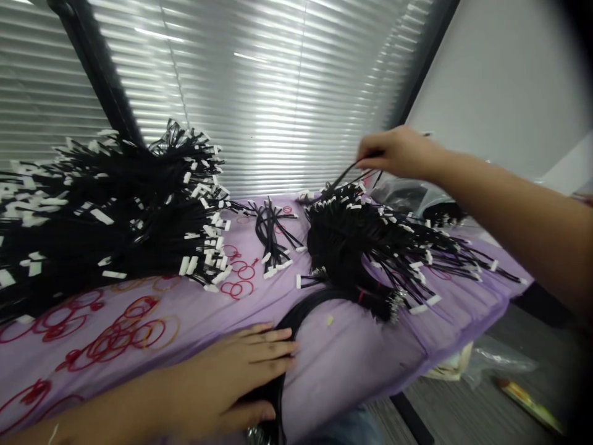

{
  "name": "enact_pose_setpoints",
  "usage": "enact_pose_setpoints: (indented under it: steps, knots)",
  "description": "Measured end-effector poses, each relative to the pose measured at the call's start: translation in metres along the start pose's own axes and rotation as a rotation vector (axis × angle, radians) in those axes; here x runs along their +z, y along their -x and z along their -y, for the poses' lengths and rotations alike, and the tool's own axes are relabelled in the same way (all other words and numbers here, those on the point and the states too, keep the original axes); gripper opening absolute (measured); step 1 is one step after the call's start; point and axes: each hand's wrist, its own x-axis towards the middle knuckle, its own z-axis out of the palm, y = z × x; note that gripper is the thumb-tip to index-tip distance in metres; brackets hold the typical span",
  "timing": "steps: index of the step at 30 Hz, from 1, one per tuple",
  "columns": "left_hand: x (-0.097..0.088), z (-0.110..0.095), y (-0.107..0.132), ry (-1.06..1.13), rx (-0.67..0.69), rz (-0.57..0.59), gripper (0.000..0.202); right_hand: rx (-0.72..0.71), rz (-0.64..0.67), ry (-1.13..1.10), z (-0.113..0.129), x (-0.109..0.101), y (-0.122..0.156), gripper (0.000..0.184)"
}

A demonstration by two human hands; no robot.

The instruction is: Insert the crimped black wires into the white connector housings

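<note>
My left hand (252, 364) lies flat, fingers stretched out, on a curved bundle of black cables (306, 307) at the table's near edge. Past the far side of a pile of black cables with white connectors (365, 238), my right hand (393, 151) is raised. Its fingers are closed on a thin black cable (343, 176) that slants down toward the pile. Between the two larger heaps is a small bunch of black cables (270, 238) with white ends. Red bands (361, 295) circle part of the bundle near its metal-tipped end.
A large heap of black cables with white connectors (139, 204) fills the left of the purple-covered table (356, 364). Red and orange rubber bands (120, 334) lie loose on the cloth. Window blinds (259, 80) stand behind. A clear plastic bag (500, 361) is on the floor at right.
</note>
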Motion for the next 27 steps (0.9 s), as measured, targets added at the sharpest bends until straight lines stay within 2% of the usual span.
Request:
enact_pose_setpoints:
  steps: [2, 4, 6, 8, 10, 12, 16, 18, 19, 20, 21, 22, 25, 27]
  knots:
    - [-0.002, -0.002, 0.0, -0.015, -0.01, 0.007, 0.052, 0.222, -0.015, 0.072, -0.049, -0.002, 0.007, 0.016]
    - [-0.005, -0.005, 0.001, -0.032, -0.03, 0.023, 0.051, 0.389, 0.06, 0.109, -0.086, 0.012, 0.022, 0.024]
    - [-0.009, -0.006, 0.001, -0.043, -0.041, 0.031, 0.049, 0.461, 0.152, 0.1, -0.105, 0.036, 0.038, 0.024]
    - [-0.011, -0.007, 0.002, -0.056, -0.041, 0.042, 0.048, 0.464, 0.195, 0.078, -0.107, 0.06, 0.052, 0.024]
    - [-0.011, -0.007, 0.001, -0.065, -0.041, 0.048, 0.048, 0.416, 0.187, 0.064, -0.093, 0.074, 0.061, 0.021]
    - [-0.011, -0.006, 0.001, -0.071, -0.032, 0.044, 0.049, 0.35, 0.084, 0.077, -0.066, 0.074, 0.066, 0.022]
    - [-0.006, -0.002, 0.001, -0.042, 0.026, -0.024, 0.05, 0.177, -0.246, 0.101, 0.019, 0.058, 0.071, 0.05]
    - [-0.002, 0.001, 0.001, -0.009, 0.043, -0.052, 0.051, -0.049, -0.235, 0.068, 0.061, 0.061, 0.068, 0.044]
    - [0.0, 0.002, 0.002, 0.004, 0.05, -0.059, 0.051, -0.31, -0.171, 0.051, 0.076, 0.067, 0.065, 0.041]
    - [0.002, 0.003, 0.002, 0.011, 0.056, -0.067, 0.051, -0.505, -0.072, 0.055, 0.086, 0.078, 0.059, 0.043]
    - [0.004, 0.003, 0.002, 0.012, 0.06, -0.072, 0.05, -0.58, 0.033, 0.07, 0.09, 0.091, 0.053, 0.047]
    - [0.005, 0.004, 0.003, 0.011, 0.06, -0.076, 0.05, -0.548, 0.109, 0.082, 0.088, 0.106, 0.046, 0.049]
    - [0.008, 0.006, 0.003, 0.016, 0.07, -0.089, 0.048, -0.386, 0.177, 0.097, 0.058, 0.15, 0.028, 0.05]
    - [0.01, 0.008, 0.003, 0.023, 0.089, -0.098, 0.048, -0.292, 0.188, 0.096, 0.038, 0.169, 0.024, 0.047]
